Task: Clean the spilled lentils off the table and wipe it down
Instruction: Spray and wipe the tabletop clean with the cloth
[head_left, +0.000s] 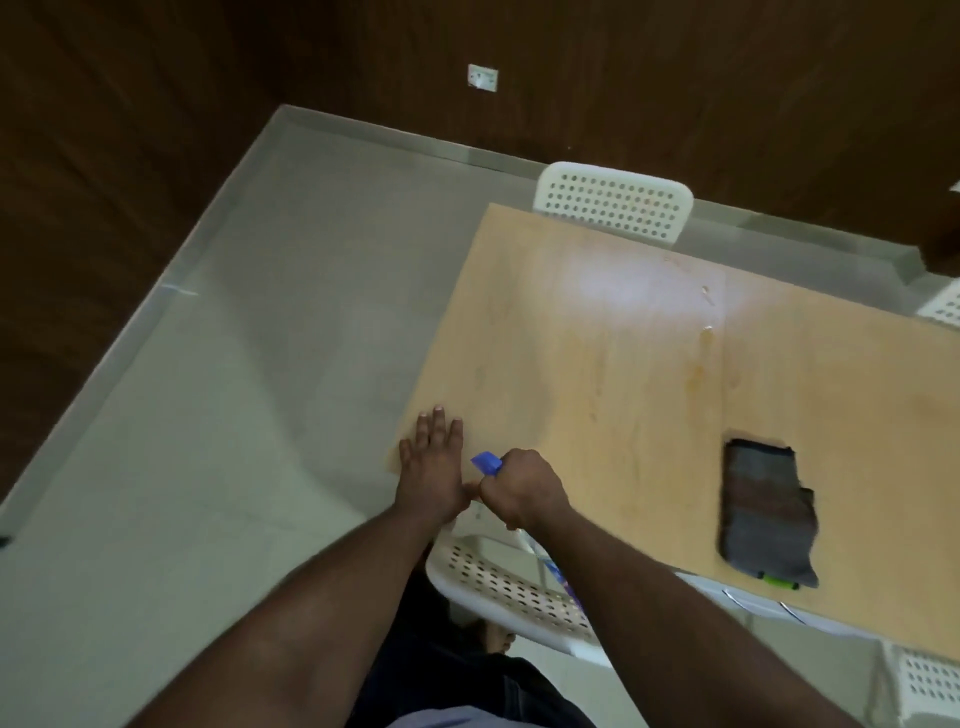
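Two hands at table (597, 364) corner | left hand (434, 467) flat | right hand (522, 488) grip round blue object (485, 462) | folded cloth (763, 512) well apart

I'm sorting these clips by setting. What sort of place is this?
Probably a dining or meeting room: a long light wooden table, white perforated plastic chairs round it, dark wood-panelled walls and a pale tiled floor.

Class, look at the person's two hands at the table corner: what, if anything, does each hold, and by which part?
The right hand grips a blue object; only its tip shows, so the held part cannot be told. The left hand holds nothing, lying flat on the table.
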